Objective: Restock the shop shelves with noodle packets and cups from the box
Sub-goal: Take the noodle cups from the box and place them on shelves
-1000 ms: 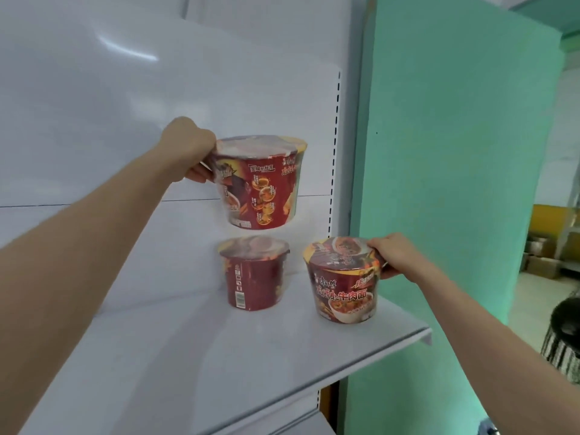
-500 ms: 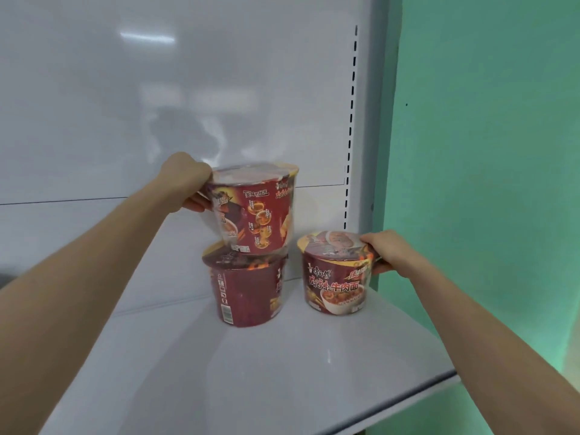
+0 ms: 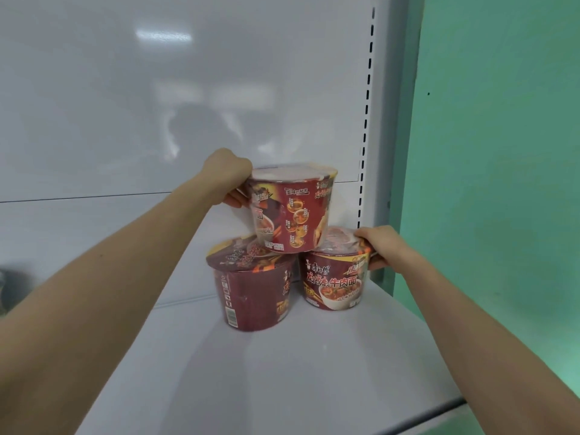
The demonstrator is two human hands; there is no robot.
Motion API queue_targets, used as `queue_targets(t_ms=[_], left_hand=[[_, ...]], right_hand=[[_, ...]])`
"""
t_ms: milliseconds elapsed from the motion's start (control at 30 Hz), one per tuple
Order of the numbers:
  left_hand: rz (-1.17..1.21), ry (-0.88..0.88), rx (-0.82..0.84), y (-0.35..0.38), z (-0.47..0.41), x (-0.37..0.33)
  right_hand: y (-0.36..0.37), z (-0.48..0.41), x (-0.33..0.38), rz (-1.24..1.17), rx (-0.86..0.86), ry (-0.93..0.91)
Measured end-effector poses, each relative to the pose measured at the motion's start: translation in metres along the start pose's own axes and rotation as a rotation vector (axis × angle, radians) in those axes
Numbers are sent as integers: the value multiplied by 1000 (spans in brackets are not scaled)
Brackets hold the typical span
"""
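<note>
- Left hand [image 3: 227,175]: grip clasps top cup [image 3: 292,211] at rim.
- Right hand [image 3: 384,246]: grip pinches right cup [image 3: 335,281] at rim.
- Cups seem light, film-slick, crushable; rims hold best.

I see a glossy white back panel [image 3: 125,105] behind a white shelf board [image 3: 282,387], a slotted upright [image 3: 379,120] at its right, then a green wall [image 3: 502,152]. A soft glare [image 3: 163,36] up top is probably a ceiling light's reflection.

Single head-worn wide-angle view, facing forward and slightly down onto a white shelf [image 3: 282,372], close to its back panel [image 3: 188,89], both forearms [image 3: 110,293] entering from the lower corners, green wall [image 3: 502,152] at right
</note>
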State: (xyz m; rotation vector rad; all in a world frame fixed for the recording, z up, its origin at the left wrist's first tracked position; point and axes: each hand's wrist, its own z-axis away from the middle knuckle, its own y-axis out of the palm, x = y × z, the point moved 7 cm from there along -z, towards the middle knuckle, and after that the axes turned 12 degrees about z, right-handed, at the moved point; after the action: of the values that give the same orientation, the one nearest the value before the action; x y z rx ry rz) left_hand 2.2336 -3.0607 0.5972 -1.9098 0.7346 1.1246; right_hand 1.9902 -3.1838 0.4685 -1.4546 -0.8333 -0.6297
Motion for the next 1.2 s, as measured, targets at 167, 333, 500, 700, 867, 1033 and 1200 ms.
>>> queue_targets(t_ms=[167, 333, 500, 700, 867, 1033, 1200], left_hand=[[-7, -58, 19, 17, -1, 6], [-19, -85, 6, 18, -2, 7], [-10, -70, 9, 16, 2, 8], [-234, 302, -204, -19, 26, -8], [-503, 562, -280, -33, 92, -12], [-501, 613, -291, -56, 144, -4], [-555, 609, -293, -103, 199, 16]], right_hand=[[1, -2, -3, -38, -5, 5], [2, -2, -3, -50, -8, -3], [0, 2, -5, -7, 2, -9], [-35, 21, 5, 103, -258, -216], [-50, 73, 22, 404, -431, -421], [-32, 138, 36, 441, -428, -560], [30, 209, 80, 390, -240, -744]])
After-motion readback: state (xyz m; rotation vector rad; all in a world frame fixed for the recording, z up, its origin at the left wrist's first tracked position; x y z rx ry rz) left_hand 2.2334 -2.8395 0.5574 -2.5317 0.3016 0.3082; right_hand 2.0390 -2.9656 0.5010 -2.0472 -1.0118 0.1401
